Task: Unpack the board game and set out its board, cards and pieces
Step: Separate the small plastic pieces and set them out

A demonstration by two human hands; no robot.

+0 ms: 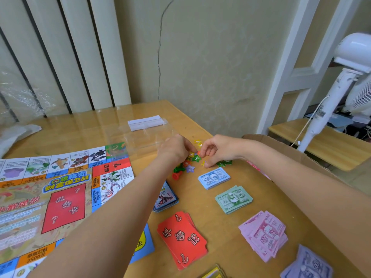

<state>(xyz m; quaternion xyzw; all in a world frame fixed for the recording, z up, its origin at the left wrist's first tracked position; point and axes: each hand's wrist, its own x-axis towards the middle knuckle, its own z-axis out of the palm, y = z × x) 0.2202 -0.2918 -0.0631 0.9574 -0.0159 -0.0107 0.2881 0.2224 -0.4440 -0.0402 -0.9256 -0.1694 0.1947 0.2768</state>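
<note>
Your left hand [176, 148] and right hand [216, 150] meet over star tokens [195, 158], just beyond blue banknote stack [214, 178]. Right pinches small orange piece [198, 153]; left grasp unclear. Board [60, 193] left of stack.

1 head view, wide-angle, looks forward-down, close over table [220, 223].

Both hands [200, 152] among star pieces [195, 158]
</note>
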